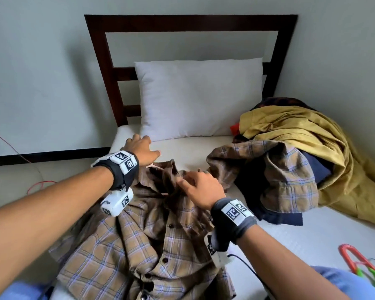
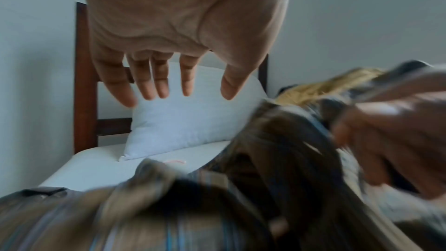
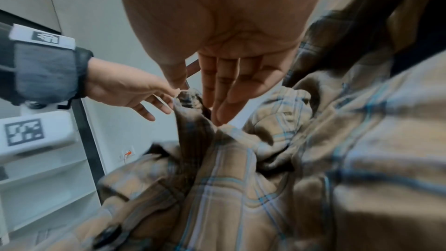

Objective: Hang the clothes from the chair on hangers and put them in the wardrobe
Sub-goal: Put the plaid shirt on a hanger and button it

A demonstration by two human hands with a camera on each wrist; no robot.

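The plaid shirt (image 1: 143, 245) is lying spread on the near bed (image 1: 301, 241); left hand (image 1: 142, 149) and right hand (image 1: 200, 189) are hovering wide at its collar, holding nothing. Next, probably fetching a hanger (image 1: 355, 259).

Both forearms bare, no sleeves down to the wrists; dark grey fabric bands wrap the left wrist (image 1: 119, 169) and the right wrist (image 1: 234, 217), each topped with white blocks printed with black square markers. A white camera box (image 1: 117, 202) hangs under the left band; a black cable (image 1: 247, 265) trails from the right one; light blue trousers (image 1: 342, 282) below.
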